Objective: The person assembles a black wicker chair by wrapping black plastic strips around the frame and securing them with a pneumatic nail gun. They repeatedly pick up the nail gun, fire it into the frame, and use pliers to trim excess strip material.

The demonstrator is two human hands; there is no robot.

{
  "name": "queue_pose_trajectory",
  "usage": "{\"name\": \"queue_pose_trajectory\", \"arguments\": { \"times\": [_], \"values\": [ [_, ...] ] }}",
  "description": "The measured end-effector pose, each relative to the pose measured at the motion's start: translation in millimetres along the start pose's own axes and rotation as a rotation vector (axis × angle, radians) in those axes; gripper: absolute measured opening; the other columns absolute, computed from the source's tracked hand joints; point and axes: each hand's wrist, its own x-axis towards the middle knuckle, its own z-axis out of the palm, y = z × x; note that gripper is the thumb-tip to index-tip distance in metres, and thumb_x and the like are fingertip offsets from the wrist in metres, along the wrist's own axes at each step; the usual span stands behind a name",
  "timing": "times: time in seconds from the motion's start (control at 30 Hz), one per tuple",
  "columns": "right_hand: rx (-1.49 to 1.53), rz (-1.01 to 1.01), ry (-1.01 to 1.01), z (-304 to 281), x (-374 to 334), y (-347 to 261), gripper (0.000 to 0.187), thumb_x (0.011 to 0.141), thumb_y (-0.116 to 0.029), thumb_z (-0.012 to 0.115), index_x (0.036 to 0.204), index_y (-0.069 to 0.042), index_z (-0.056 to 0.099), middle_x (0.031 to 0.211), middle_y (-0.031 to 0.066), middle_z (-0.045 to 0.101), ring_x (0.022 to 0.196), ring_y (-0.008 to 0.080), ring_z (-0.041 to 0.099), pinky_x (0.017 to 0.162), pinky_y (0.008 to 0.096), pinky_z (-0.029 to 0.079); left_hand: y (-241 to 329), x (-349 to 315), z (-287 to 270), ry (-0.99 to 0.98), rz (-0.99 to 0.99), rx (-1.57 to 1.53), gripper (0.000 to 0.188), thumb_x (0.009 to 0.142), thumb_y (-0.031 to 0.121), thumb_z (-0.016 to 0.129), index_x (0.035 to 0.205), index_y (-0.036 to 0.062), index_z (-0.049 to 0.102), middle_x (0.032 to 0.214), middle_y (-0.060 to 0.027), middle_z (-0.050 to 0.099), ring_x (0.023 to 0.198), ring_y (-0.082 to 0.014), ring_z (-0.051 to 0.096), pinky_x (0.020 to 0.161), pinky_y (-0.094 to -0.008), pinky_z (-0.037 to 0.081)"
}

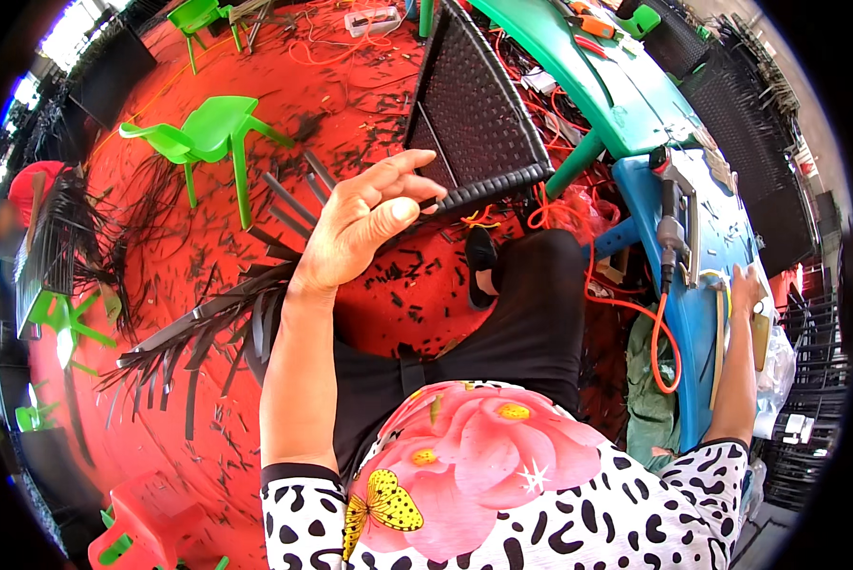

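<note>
My left hand [374, 214] is raised in front of my lap, fingers loosely bent and apart from the thumb, with nothing seen in it. Its fingertips are at the near corner of a black woven rattan panel [474, 104]; whether they touch it I cannot tell. Loose flat black strips [208, 318] fan out behind and below my left wrist. My right hand [745, 293] reaches to the far edge of a blue plastic table [697, 380], beside a yellowish tool handle [760, 337]. Its fingers are mostly hidden.
A grey power tool [671, 228] with an orange cord [671, 347] lies on the blue table. A green table [626, 109] stands beyond it. Green chairs [212, 128] and a pink chair [146, 522] stand on the red floor [198, 456], strewn with black offcuts. Another person [32, 190] is far left.
</note>
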Motion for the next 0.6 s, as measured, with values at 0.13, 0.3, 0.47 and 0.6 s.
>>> {"name": "queue_pose_trajectory", "arguments": {
  "times": [0.13, 0.3, 0.47, 0.6],
  "values": [
    [0.727, -0.416, -0.151, -35, -70, -175, 0.032, 0.089, -0.016, 0.061, 0.118, -0.002, 0.059, 0.105, 0.0093, 0.066, 0.096, 0.0173, 0.063, 0.084, 0.028, 0.049, -8, 5, -3, 0.028, 0.147, -0.037, 0.073, 0.085, 0.05, 0.063, 0.133, -0.0017, 0.048, 0.119, -0.0138, 0.061, 0.111, -0.0216, 0.056, 0.098, -0.0357, 0.039],
    [0.892, -1.264, -0.271, -122, -234, -387, 0.024, 0.075, -0.008, 0.07, 0.098, -0.003, 0.065, 0.096, 0.0119, 0.065, 0.09, 0.029, 0.063, 0.079, 0.0375, 0.051, -6, 0, -9, 0.251, 0.263, 0.116, 0.072, 0.09, 0.051, 0.053, 0.133, -0.0059, 0.045, 0.126, -0.0191, 0.057, 0.12, -0.0262, 0.053, 0.1, -0.0354, 0.035],
    [0.955, -1.453, -0.258, -129, -295, -478, 0.025, 0.073, -0.02, 0.072, 0.092, -0.004, 0.065, 0.088, 0.0093, 0.06, 0.086, 0.0284, 0.058, 0.077, 0.0387, 0.048, -13, -1, -10, 0.344, 0.335, 0.06, 0.066, 0.093, 0.044, 0.052, 0.133, -0.0084, 0.043, 0.128, -0.0225, 0.055, 0.119, -0.0285, 0.052, 0.101, -0.0375, 0.036],
    [0.938, -1.358, -0.323, -123, -306, -499, 0.024, 0.07, -0.021, 0.072, 0.088, -0.006, 0.067, 0.087, 0.0085, 0.06, 0.088, 0.0277, 0.058, 0.079, 0.0385, 0.047, -12, -1, -1, 0.411, 0.395, 0.063, 0.062, 0.092, 0.036, 0.052, 0.132, -0.0106, 0.043, 0.125, -0.0226, 0.055, 0.117, -0.0301, 0.053, 0.1, -0.0385, 0.038]
  ]
}}
